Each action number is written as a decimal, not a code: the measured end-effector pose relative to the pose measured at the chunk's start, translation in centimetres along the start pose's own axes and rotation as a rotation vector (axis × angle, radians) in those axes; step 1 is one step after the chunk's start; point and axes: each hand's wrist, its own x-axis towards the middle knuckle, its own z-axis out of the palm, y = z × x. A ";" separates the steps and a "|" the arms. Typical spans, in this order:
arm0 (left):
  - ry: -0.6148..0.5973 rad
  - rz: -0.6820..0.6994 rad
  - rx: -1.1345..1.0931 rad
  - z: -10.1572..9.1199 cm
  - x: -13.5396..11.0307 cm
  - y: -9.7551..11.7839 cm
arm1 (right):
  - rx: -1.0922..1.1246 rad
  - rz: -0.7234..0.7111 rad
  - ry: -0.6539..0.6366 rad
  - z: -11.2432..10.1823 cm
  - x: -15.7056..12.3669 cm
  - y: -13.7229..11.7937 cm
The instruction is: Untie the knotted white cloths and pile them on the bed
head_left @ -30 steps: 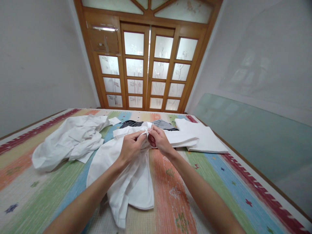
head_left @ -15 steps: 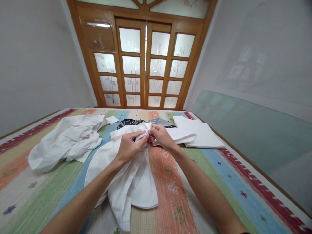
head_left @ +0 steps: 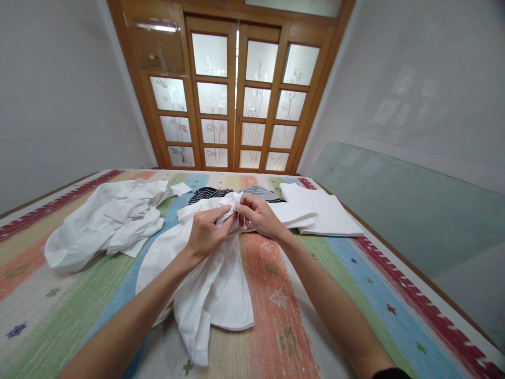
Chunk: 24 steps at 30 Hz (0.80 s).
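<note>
A white shirt lies spread over the striped cloth, its lower part hanging in loose folds toward me and its upper part gathered up. My left hand is closed on that bunched upper fabric. My right hand pinches the same gathered part from the other side, its fingertips close to the left thumb. The exact bit of fabric between the fingertips is too small to make out. One white sleeve stretches away to the right behind my right hand.
A crumpled white garment lies at the left. Folded white cloth rests at the back right. Behind my hands are a black striped cloth and a grey striped one. The striped cover lies under everything; wooden doors stand beyond.
Both hands have shifted slightly left and up with the gathered fabric, and the right fingers have changed their pinch a little. The view has tilted slightly downward.
</note>
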 end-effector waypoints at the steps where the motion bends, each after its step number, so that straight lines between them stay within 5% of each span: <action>1: -0.001 0.017 0.014 0.0 0.0 0.0 | -0.014 -0.006 0.006 0.0 0.0 0.1; 5: -0.024 0.058 0.039 0.0 0.0 0.0 | -0.004 -0.043 0.005 -0.1 0.0 -0.1; 14: -0.031 -0.078 -0.003 -0.3 0.2 0.5 | 0.120 0.008 -0.043 0.5 0.0 -0.1; 24: -0.069 -0.294 -0.312 -0.7 0.7 0.1 | 0.065 -0.028 0.020 0.8 -0.1 0.2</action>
